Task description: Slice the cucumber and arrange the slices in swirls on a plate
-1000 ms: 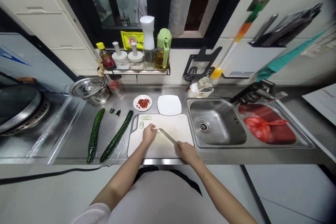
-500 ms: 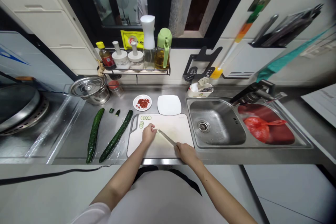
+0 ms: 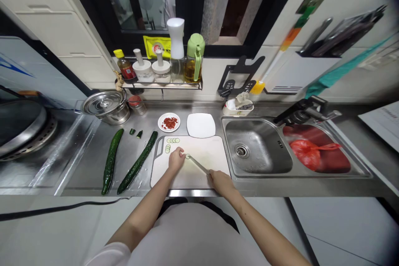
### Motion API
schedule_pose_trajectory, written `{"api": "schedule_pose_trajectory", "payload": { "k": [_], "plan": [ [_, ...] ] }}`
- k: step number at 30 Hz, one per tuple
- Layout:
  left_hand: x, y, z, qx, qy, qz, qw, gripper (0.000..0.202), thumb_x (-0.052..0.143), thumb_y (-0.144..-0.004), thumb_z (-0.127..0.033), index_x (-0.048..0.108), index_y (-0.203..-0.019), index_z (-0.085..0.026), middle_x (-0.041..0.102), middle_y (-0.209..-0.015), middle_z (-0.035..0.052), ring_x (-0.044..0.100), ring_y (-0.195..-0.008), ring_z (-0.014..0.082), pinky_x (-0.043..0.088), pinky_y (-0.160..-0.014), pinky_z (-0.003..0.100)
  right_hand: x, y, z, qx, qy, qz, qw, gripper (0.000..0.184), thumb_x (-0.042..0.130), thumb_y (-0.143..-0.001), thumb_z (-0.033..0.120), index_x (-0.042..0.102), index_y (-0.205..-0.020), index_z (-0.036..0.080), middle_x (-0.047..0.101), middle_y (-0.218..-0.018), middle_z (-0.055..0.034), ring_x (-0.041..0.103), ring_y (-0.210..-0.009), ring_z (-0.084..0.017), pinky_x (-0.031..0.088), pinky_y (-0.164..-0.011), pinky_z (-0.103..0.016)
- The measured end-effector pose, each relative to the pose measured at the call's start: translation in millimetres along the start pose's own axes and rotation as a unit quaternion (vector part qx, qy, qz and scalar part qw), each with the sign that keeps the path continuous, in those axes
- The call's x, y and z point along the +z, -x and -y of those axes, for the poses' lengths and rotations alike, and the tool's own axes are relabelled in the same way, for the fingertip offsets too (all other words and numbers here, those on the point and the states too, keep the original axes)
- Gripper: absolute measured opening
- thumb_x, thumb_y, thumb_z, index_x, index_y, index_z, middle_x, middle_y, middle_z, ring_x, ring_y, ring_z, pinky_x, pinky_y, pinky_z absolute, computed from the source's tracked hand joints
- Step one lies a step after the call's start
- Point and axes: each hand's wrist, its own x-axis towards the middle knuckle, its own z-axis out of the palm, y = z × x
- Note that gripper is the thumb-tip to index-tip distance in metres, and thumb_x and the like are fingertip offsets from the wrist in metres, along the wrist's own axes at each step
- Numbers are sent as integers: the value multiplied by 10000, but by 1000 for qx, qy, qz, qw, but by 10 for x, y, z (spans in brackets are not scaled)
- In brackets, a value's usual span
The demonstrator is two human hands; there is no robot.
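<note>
A white cutting board [image 3: 208, 153] lies on the steel counter in front of me. My left hand [image 3: 176, 160] is curled over a short piece of cucumber on the board, most of it hidden under the fingers. My right hand [image 3: 220, 180] grips the handle of a knife [image 3: 197, 163], whose blade points up-left to the cucumber's cut end, where a slice [image 3: 188, 156] lies. Several cut slices [image 3: 172, 140] sit in a row at the board's far left corner. Two whole cucumbers [image 3: 109, 161] [image 3: 138, 161] lie to the left of the board.
Behind the board stand a small dish of red bits [image 3: 168, 122] and a white square plate [image 3: 201, 125]. A double sink [image 3: 258, 147] is on the right, with a red bag [image 3: 307, 151] in its far basin. A lidded steel pot [image 3: 107, 106] and a condiment shelf [image 3: 162, 70] stand at the back left.
The hands have barely shifted; the knife stays at the cucumber's cut end. The view has drifted slightly.
</note>
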Motion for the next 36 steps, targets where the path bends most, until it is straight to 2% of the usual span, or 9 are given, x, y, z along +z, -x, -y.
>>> {"api": "schedule_pose_trajectory", "payload": {
  "k": [7, 12, 25, 36],
  "plan": [
    [-12, -13, -18, -2, -11, 8, 1000, 140, 579, -788, -191, 586, -925, -219, 616, -718, -21, 583, -720, 142, 373, -652, 230, -28, -22, 17, 4, -5, 13, 1000, 334, 340, -973, 267, 618, -1121, 156, 697, -1016, -159, 661, -981, -235, 433, -769, -298],
    [-3, -26, -8, -3, -19, 12, 1000, 148, 580, -790, -191, 590, -934, -219, 620, -715, -21, 585, -717, 144, 381, -662, 233, -13, -45, 37, 3, 1, 10, 1000, 336, 341, -940, 183, 617, -1130, 149, 700, -1008, -153, 663, -976, -234, 435, -761, -294],
    [-21, -3, -33, 2, -33, 12, 999, 147, 585, -802, -212, 590, -949, -215, 628, -729, -13, 598, -746, 153, 385, -681, 236, -47, -27, 49, 1, 0, 10, 1000, 323, 351, -961, 240, 620, -1120, 155, 698, -1022, -151, 661, -980, -232, 442, -764, -294],
    [-21, -6, -30, 7, -44, 13, 999, 160, 599, -803, -211, 589, -963, -214, 637, -748, -6, 601, -767, 158, 386, -687, 239, -42, -47, 82, 1, 5, 12, 1000, 313, 357, -957, 207, 615, -1123, 145, 696, -1015, -156, 662, -981, -230, 449, -770, -298]
  ]
}}
